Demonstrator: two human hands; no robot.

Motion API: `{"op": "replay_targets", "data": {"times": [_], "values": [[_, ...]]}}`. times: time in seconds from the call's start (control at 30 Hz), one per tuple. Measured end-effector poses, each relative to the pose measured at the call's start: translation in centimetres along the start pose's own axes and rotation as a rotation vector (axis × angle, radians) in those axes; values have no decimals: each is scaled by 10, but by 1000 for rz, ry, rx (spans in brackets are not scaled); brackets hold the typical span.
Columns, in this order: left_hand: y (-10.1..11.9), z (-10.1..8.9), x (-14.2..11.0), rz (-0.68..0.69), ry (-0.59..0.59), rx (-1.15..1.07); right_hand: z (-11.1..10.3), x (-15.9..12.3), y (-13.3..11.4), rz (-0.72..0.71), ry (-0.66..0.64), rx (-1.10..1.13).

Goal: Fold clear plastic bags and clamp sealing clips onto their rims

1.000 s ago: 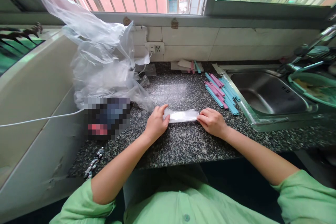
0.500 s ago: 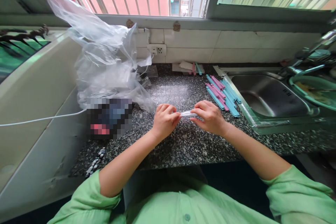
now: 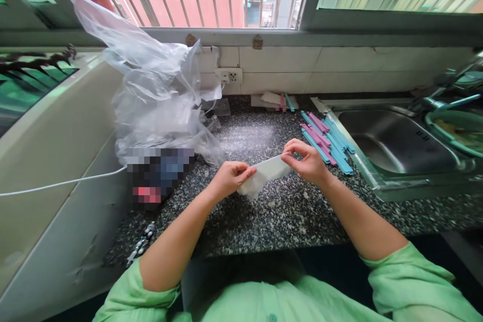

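Observation:
Between my hands a small clear plastic bag [image 3: 269,170] is stretched above the dark speckled counter [image 3: 260,231]. It has a straight upper edge, and its loose lower left part hangs down. My left hand [image 3: 231,180] pinches its left end between thumb and fingers. At the right end my right hand [image 3: 304,160] pinches the upper corner, set a little higher, so the bag slants up to the right. Just beyond my right hand lies a pile of blue and pink plastic sealing clips [image 3: 326,141], next to the sink.
A large crumpled clear bag [image 3: 158,95] stands at the left, behind a blurred-out dark device [image 3: 162,176] with a white cable [image 3: 68,184]. The steel sink [image 3: 392,136] is on the right, with a green basket [image 3: 458,133]. More clips [image 3: 285,102] lie by the wall.
My hands came close together on the gathered plastic, then moved apart. The bag now spreads between them, with its right end raised and its lower part hanging open. The view has tilted slightly.

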State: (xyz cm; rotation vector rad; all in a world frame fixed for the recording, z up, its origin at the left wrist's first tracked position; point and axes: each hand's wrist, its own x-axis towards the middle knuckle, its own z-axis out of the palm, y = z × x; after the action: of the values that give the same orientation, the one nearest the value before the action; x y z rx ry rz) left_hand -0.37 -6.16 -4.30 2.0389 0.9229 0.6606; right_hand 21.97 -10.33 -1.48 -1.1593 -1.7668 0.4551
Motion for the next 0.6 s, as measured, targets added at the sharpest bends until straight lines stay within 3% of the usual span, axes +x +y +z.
{"op": "replay_targets", "data": {"times": [0.17,0.27,0.33,0.4,0.6], "values": [[4,-6,-7,-131,-275,-144,-1,-4,1,156,-82,58],[12,-12,-10,-145,-475,-175,-1,-5,-5,211,-164,75],[16,-11,-10,-138,-536,-212,1,-6,-9,241,-226,96],[18,-5,-10,-160,-511,-268,4,-6,-12,279,-259,134],[14,8,-10,-271,-222,-500,11,-9,-7,418,-238,384]]}}
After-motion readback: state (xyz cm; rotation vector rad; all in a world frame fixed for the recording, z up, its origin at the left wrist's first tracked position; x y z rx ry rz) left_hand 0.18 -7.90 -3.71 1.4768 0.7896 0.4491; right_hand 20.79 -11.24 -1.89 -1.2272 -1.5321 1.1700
